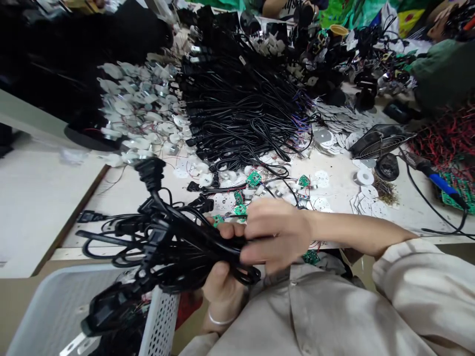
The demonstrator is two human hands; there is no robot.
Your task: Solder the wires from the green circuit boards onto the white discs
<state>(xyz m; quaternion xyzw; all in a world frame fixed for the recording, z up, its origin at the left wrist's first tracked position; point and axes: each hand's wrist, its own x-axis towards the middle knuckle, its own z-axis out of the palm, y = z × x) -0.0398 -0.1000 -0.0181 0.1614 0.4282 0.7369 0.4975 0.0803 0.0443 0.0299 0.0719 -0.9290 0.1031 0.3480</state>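
A thick bundle of black power cords [185, 247] lies across my left hand [224, 287], whose fingers and thumb wrap it from below. My right hand [278, 235] presses its curled fingers onto the bundle's right end from above; it is slightly blurred. Plug ends stick out to the left, and one two-prong plug [107, 311] hangs low over a grey plastic basket [163, 316]. Small green circuit boards [254, 179] with wires lie on the table just beyond my hands.
A big heap of black cords [237, 104] covers the table's middle, with white motor parts [144, 109] left of it. To the right lie white discs [367, 193], a solder spool [364, 176], a blue-handled soldering iron [441, 188] and red wires [449, 138]. Other people sit opposite.
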